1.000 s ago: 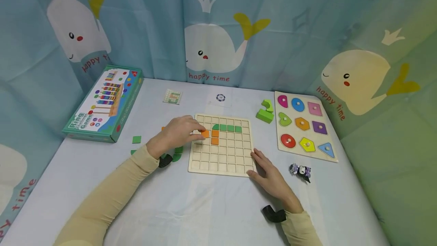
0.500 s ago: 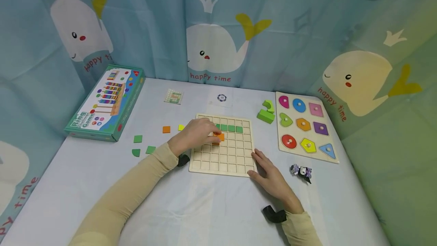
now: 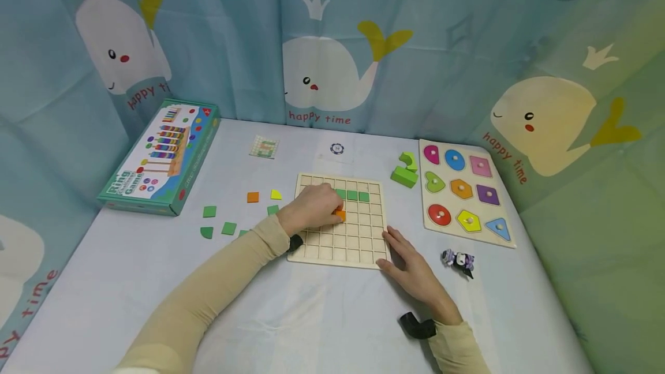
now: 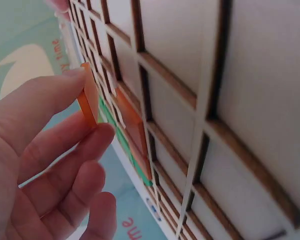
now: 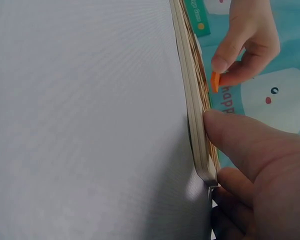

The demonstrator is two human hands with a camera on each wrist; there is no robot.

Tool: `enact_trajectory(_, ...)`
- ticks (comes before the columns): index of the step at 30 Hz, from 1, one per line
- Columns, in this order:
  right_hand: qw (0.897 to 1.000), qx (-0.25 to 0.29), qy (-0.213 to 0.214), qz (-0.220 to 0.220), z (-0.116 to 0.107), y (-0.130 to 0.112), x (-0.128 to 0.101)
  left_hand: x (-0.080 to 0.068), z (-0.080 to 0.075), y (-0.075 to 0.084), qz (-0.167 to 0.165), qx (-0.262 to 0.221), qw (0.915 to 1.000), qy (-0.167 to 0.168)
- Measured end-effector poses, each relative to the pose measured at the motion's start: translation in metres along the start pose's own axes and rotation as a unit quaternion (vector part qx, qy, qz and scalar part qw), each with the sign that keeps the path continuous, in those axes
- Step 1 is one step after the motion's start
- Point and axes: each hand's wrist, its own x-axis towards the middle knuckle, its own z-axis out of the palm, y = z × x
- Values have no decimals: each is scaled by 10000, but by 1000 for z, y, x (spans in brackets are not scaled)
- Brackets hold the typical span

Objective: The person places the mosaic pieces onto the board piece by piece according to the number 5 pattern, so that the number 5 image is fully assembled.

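Observation:
Over the wooden grid board (image 3: 358, 244), my left hand (image 3: 314, 208) pinches an orange square tile (image 4: 90, 95) between thumb and fingers. In the left wrist view the tile is tilted on edge, just off the board's surface. Another orange tile (image 4: 131, 122) lies in a cell beyond it, with a green row past that. In the head view, green tiles (image 3: 352, 195) sit in the board's upper row; the hand covers part of that row. My right hand (image 3: 410, 264) holds the board's near right corner, thumb along the edge (image 5: 195, 125) and fingers around the side.
Loose green tiles (image 3: 209, 211), an orange tile (image 3: 252, 197) and a yellow piece (image 3: 276, 194) lie left of the board. Behind is a pattern card (image 3: 265, 147). A game box (image 3: 161, 157), green blocks (image 3: 404, 176), a shape puzzle (image 3: 452, 227) and a small figurine (image 3: 458, 261) stand around.
My left hand has moved right across the board with the orange tile, from its left side to near the middle, uncovering loose tiles on the left. My right hand has stayed put.

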Motion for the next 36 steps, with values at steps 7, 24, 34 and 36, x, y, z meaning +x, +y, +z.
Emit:
enact_trajectory(7, 10000, 32, 0, -35, 0, 0, 0, 4, 3, 6, -143, 153, 9998, -52)
enact_trajectory(24, 10000, 26, 14, -67, -1, -2, -1, -8, -3, -8, 54, -1038, 9944, -199)
enact_trajectory(34, 10000, 62, -58, 28, -4, -4, -1, -51, -20, -51, -428, -2527, 9666, -6)
enact_trajectory(36, 9999, 86, -80, 54, -4, -4, -1, -60, -24, -62, -578, -2540, 9655, 61)
